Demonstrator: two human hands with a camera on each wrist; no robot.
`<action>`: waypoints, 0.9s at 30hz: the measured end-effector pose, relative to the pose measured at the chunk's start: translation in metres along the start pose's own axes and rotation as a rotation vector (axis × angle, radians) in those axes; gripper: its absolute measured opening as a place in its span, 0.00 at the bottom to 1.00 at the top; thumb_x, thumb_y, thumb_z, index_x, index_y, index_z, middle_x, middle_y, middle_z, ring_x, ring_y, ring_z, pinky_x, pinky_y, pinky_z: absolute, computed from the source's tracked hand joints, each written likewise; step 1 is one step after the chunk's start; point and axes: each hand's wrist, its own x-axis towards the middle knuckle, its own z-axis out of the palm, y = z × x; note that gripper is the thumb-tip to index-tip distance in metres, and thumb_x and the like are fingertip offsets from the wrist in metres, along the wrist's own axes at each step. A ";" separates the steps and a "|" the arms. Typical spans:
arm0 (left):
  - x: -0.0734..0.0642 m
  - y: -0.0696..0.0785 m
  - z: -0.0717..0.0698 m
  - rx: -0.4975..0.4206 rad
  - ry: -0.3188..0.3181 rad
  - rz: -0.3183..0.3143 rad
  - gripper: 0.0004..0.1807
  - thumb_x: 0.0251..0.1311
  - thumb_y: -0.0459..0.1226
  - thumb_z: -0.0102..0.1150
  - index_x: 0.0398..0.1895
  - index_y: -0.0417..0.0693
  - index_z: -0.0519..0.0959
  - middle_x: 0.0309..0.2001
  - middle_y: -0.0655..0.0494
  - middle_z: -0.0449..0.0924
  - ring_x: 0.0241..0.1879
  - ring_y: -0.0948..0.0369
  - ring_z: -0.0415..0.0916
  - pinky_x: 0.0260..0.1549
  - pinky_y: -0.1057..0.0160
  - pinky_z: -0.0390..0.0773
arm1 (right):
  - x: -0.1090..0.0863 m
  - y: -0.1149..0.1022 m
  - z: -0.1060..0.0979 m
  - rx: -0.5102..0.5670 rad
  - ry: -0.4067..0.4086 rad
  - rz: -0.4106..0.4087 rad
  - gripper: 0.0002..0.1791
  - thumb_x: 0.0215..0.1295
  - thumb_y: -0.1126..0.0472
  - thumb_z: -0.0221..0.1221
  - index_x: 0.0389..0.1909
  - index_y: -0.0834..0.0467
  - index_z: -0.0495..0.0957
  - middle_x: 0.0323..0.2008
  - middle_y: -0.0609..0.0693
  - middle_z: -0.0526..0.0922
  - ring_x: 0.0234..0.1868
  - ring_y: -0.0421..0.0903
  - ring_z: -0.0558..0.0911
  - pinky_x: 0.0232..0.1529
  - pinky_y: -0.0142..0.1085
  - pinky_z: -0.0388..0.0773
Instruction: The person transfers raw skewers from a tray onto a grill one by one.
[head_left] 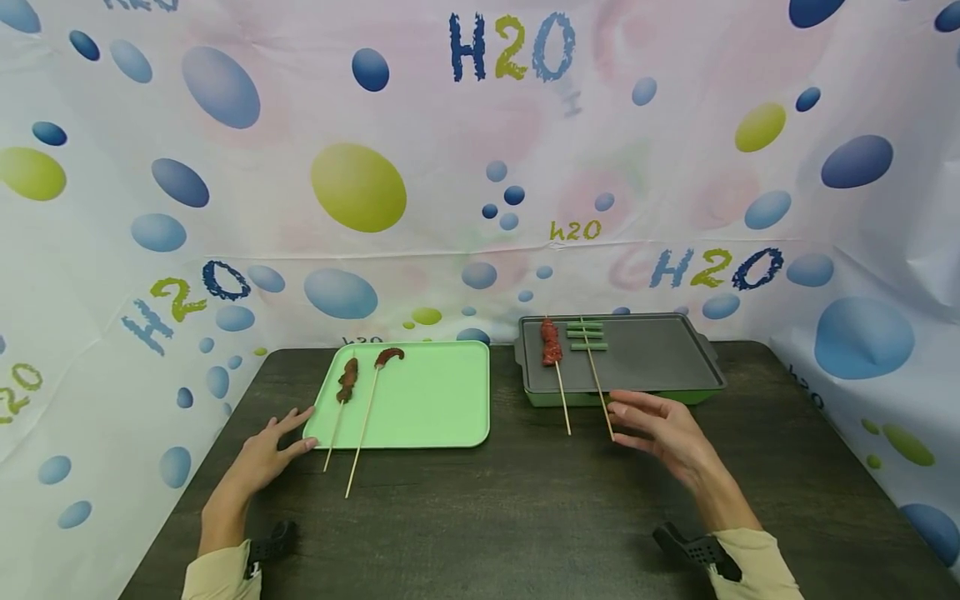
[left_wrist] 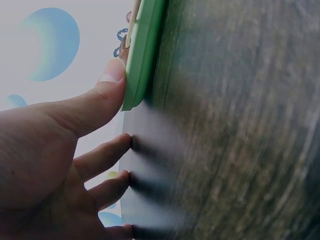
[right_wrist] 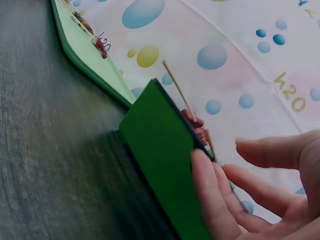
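Note:
My left hand (head_left: 262,454) rests by the left edge of a light green tray (head_left: 442,400); in the left wrist view its thumb (left_wrist: 107,90) touches the rim and the other fingertips meet the table. On the tray lie a brown meat skewer (head_left: 347,379) and a skewer with a dark red curled piece (head_left: 388,357). My right hand (head_left: 663,429) is at the front edge of a grey-topped green grill (head_left: 652,358), thumb and fingers apart, close to the stick of a skewer with green pieces (head_left: 587,336). Left of that lies a red meat skewer (head_left: 551,342).
The tray and grill stand side by side at the back of a dark wooden table (head_left: 480,517), with a narrow gap between them. Skewer sticks jut over their front edges. Behind hangs a white sheet (head_left: 450,250) printed with bubbles and lettering.

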 end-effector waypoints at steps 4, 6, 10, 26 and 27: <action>0.000 0.000 -0.001 0.007 -0.005 -0.008 0.40 0.71 0.52 0.61 0.77 0.38 0.62 0.75 0.24 0.53 0.72 0.21 0.42 0.59 0.17 0.48 | -0.007 -0.010 0.004 -0.048 0.072 -0.066 0.34 0.73 0.57 0.64 0.72 0.71 0.66 0.58 0.53 0.81 0.50 0.39 0.84 0.51 0.40 0.85; 0.000 0.000 -0.002 0.006 -0.006 -0.010 0.41 0.71 0.52 0.61 0.78 0.38 0.62 0.75 0.24 0.52 0.72 0.21 0.42 0.60 0.17 0.49 | -0.011 -0.015 0.007 -0.066 0.082 -0.107 0.34 0.73 0.57 0.64 0.71 0.71 0.67 0.56 0.51 0.83 0.49 0.40 0.85 0.50 0.38 0.85; 0.001 -0.001 -0.002 0.001 -0.005 -0.009 0.41 0.71 0.52 0.60 0.78 0.39 0.62 0.75 0.24 0.52 0.72 0.21 0.42 0.59 0.17 0.49 | -0.019 -0.024 0.014 -0.090 0.043 -0.180 0.32 0.75 0.57 0.62 0.71 0.71 0.67 0.55 0.49 0.85 0.50 0.41 0.85 0.50 0.38 0.85; 0.000 -0.002 0.000 -0.017 0.010 -0.003 0.40 0.71 0.51 0.61 0.77 0.39 0.63 0.75 0.25 0.53 0.72 0.21 0.42 0.61 0.18 0.51 | -0.031 -0.028 0.068 -0.100 -0.258 -0.177 0.31 0.76 0.59 0.60 0.74 0.67 0.64 0.59 0.63 0.80 0.57 0.55 0.84 0.55 0.50 0.83; 0.000 -0.001 0.000 -0.016 0.010 -0.002 0.39 0.71 0.50 0.61 0.77 0.38 0.63 0.75 0.24 0.53 0.72 0.21 0.42 0.60 0.18 0.51 | -0.031 -0.027 0.071 -0.099 -0.271 -0.169 0.31 0.76 0.59 0.60 0.74 0.66 0.65 0.60 0.63 0.80 0.57 0.56 0.84 0.55 0.50 0.83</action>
